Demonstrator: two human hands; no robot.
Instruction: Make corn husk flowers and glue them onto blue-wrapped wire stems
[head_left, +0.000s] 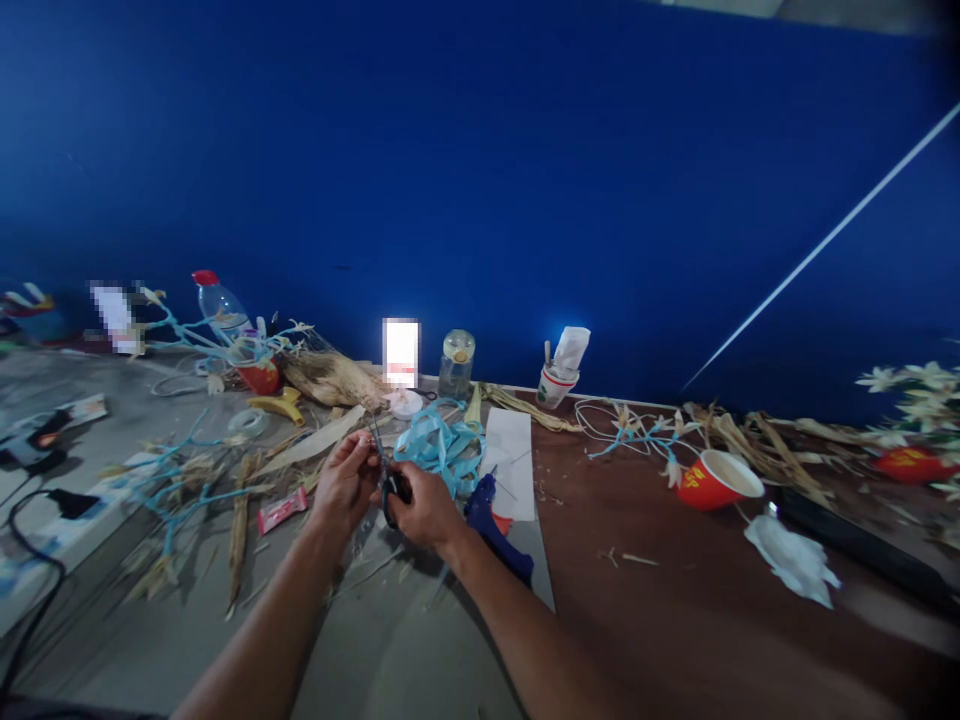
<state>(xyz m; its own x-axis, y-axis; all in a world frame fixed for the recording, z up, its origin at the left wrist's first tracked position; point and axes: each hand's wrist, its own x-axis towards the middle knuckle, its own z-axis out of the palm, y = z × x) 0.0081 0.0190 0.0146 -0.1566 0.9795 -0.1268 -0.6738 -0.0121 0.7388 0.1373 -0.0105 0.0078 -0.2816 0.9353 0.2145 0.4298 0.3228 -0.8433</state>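
Observation:
My right hand [424,508] grips a pair of scissors [391,488] by the dark handles, with the blades pointing up and away. Close beside the blades, my left hand [345,480] is closed in a pinch. What its fingertips hold is too small to make out. A pale dried husk [311,442] shows just behind the left hand. Crumpled light-blue ribbon [439,445] lies beyond the right hand. To the right of that hand rests a blue glue gun [499,535], partly over a sheet of white paper [510,445].
Blue-wrapped stems [176,500], a pink packet [282,511] and a power strip [52,570] lie left. A glass jar [456,365] and a paper cup [558,387] stand by the blue wall. A red cup [716,482] and crumpled tissue [791,558] are right.

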